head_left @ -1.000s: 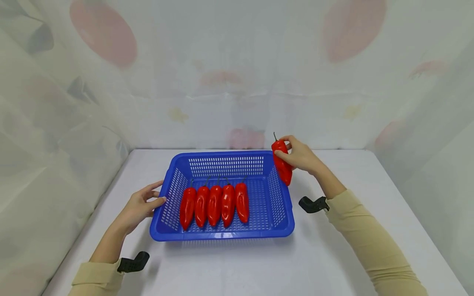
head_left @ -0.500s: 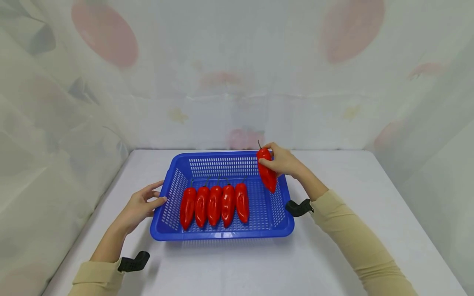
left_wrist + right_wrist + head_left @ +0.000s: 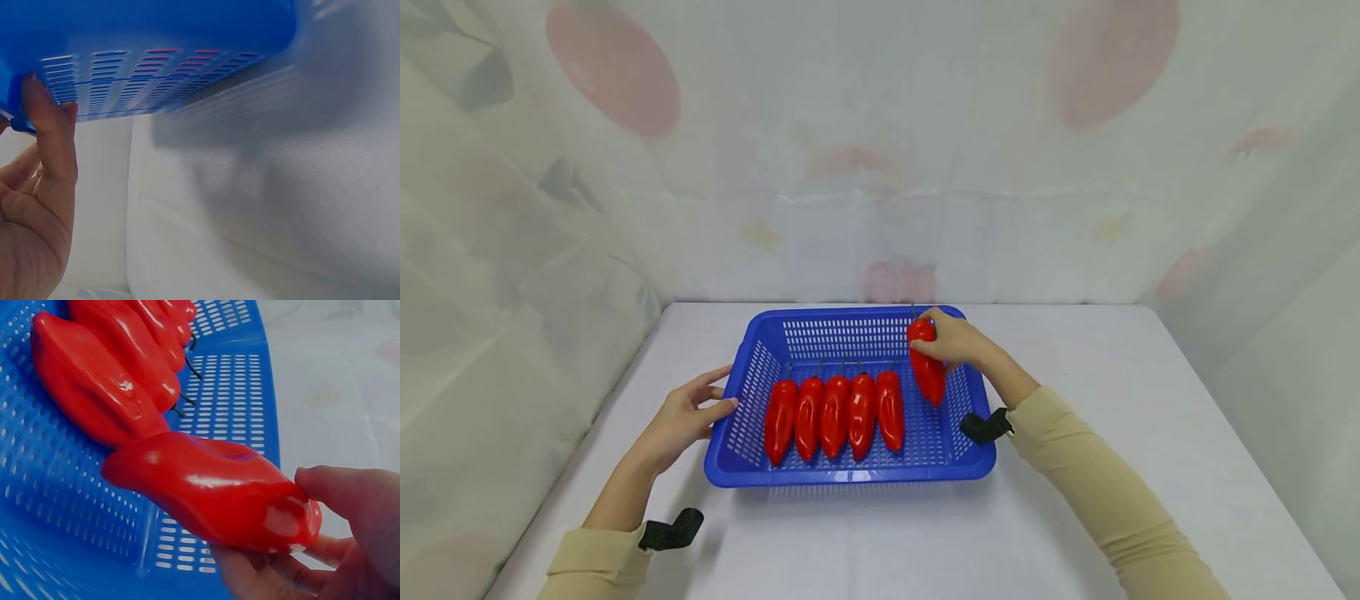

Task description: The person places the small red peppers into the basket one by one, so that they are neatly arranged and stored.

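Note:
In the head view my right hand (image 3: 958,340) pinches a long red pepper (image 3: 927,367) near its stem end, tip pointing down, over the right part of the blue plastic basket (image 3: 850,477). Up close in the right wrist view, the held pepper (image 3: 212,490) lies between thumb and fingers, its tip overlapping the nearest pepper (image 3: 94,384) of the row. Several red peppers (image 3: 835,417) lie side by side in the basket, stems toward the back. My left hand (image 3: 681,421) holds the basket's left rim; its thumb and fingers (image 3: 53,134) show at the slotted wall.
The basket stands on a white table (image 3: 865,542). Behind it hangs a pale sheet (image 3: 880,167) with faded fruit prints, and similar sheets close in both sides. A black wrist mount (image 3: 985,427) on the right arm overlaps the basket's right rim.
My right hand has brought the pepper leftward and down, from the basket's right rim to over its inside. The left hand, basket and row of peppers have stayed put.

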